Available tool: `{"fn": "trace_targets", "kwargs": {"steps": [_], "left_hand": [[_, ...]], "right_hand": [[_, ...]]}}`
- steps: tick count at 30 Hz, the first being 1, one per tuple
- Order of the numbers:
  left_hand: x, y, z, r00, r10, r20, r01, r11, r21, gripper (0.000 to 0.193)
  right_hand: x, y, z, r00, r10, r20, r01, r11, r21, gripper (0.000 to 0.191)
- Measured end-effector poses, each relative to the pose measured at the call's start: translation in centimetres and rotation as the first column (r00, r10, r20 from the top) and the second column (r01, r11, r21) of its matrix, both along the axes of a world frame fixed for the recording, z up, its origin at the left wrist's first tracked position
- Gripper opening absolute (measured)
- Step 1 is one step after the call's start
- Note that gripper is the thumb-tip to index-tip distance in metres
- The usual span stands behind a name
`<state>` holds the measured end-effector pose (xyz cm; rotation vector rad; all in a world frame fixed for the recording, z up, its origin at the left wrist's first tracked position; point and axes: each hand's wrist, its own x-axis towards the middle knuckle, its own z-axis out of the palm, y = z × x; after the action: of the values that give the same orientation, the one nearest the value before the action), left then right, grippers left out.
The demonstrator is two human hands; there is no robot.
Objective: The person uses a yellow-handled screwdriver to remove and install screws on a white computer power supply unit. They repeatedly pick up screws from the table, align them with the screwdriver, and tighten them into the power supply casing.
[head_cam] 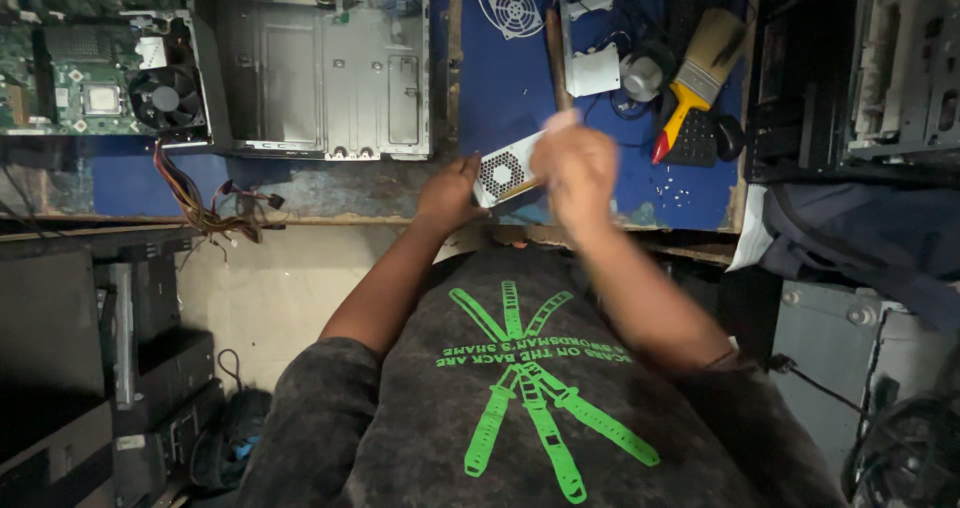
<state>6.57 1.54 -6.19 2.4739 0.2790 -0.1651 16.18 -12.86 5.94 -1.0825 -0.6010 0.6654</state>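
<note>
My left hand (pixel 448 196) grips the near-left end of the power supply (pixel 507 171), fingers curled round its edge — the box hangs over the near edge of the blue bench (pixel 520 78), long axis running left-near to right-far. My right hand (pixel 575 168) covers its right end, blurred; I cannot tell how those fingers sit — closed, perhaps.

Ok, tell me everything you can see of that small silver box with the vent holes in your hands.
The silver box is a small metal unit, light grey, with a round patch of perforated vent holes on the face toward the camera. It is held tilted above the front edge of the blue worktop. The left hand grips its left end; the right hand, motion-blurred, covers its right end. Its other faces are hidden.
</note>
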Motion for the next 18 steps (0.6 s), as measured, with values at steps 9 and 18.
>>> {"fn": "trace_targets", "kwargs": {"steps": [9,18], "left_hand": [[0.0,0.0,0.0,1.000,-0.023,0.006,0.023,1.000,0.009,0.110],[0.2,0.0,0.0,0.998,-0.016,0.061,0.017,1.000,-0.010,0.107]], "right_hand": [[-0.2,-0.1,3.5,0.869,0.284,0.406,-0.330,0.943,0.047,0.054],[0.5,-0.2,0.0,0.981,0.121,-0.155,-0.116,0.992,0.042,0.050]]}}
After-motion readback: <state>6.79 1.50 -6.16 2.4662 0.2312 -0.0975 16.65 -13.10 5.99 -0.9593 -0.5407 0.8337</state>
